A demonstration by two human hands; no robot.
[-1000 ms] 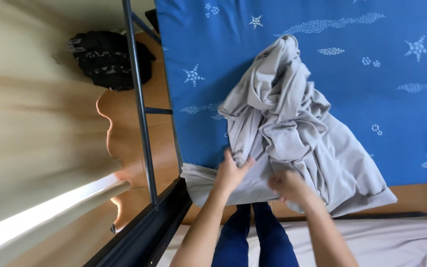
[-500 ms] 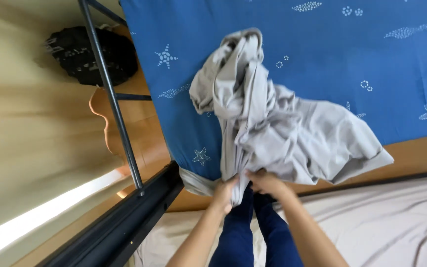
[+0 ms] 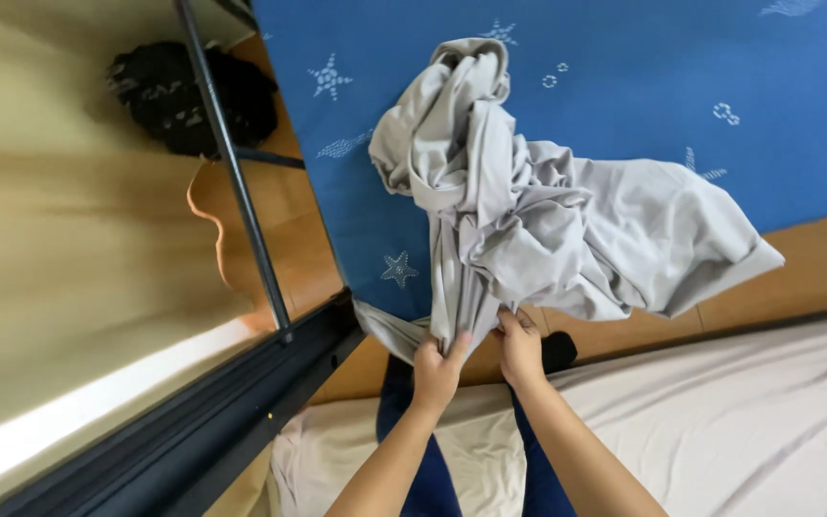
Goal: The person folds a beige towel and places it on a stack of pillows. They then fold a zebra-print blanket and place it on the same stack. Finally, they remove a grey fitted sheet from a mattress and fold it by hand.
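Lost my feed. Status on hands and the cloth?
Left hand and right hand both gripping grey cloth at its near edge. Cloth bunched on blue mattress. Nothing blocking.

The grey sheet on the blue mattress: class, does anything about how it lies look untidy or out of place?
Yes. The grey sheet lies bunched and twisted in a heap on the blue mattress rather than spread flat, and one corner hangs over the wooden bed edge. The left hand and right hand pinch its near edge together.
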